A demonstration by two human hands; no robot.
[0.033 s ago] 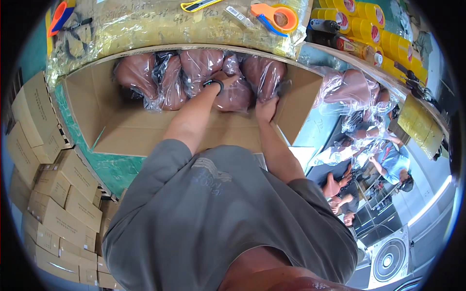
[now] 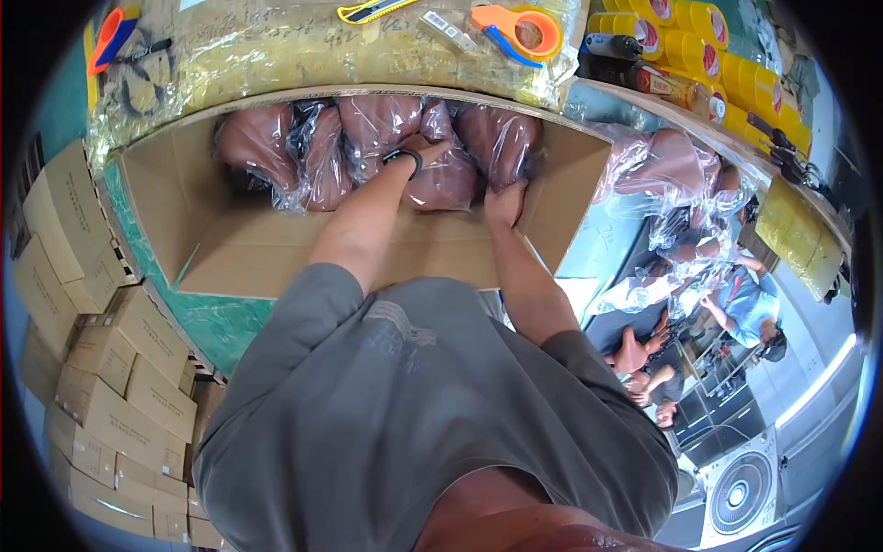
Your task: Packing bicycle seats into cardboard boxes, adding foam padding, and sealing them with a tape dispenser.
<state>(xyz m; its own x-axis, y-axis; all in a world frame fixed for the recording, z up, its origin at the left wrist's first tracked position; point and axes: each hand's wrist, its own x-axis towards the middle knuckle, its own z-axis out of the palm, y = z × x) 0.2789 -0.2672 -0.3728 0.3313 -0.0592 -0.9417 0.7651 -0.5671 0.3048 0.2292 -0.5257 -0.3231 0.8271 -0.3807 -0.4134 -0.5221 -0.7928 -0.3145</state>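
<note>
In front of me is an open cardboard box (image 2: 303, 253). Along its far side stands a row of smooth reddish-brown shapes in clear plastic; their exact kind I cannot tell. My left hand (image 2: 429, 152), below a dark wristband, lies with fingers stretched out on a wrapped brown piece (image 2: 443, 184) in the middle of the row. At the lower end of the rightmost wrapped brown piece (image 2: 499, 147) is my right hand (image 2: 505, 204), touching it; its fingers are mostly hidden. Further left are more wrapped pieces (image 2: 256, 138).
Beyond the box, a taped surface (image 2: 267, 55) holds a yellow cutter (image 2: 372, 9), an orange tape dispenser (image 2: 529, 35) and scissors (image 2: 147, 55). Yellow tape rolls (image 2: 690, 55) and more wrapped pieces (image 2: 671, 166) lie right. Stacked cartons (image 2: 120, 396) stand left. Two people (image 2: 750, 304) are at far right.
</note>
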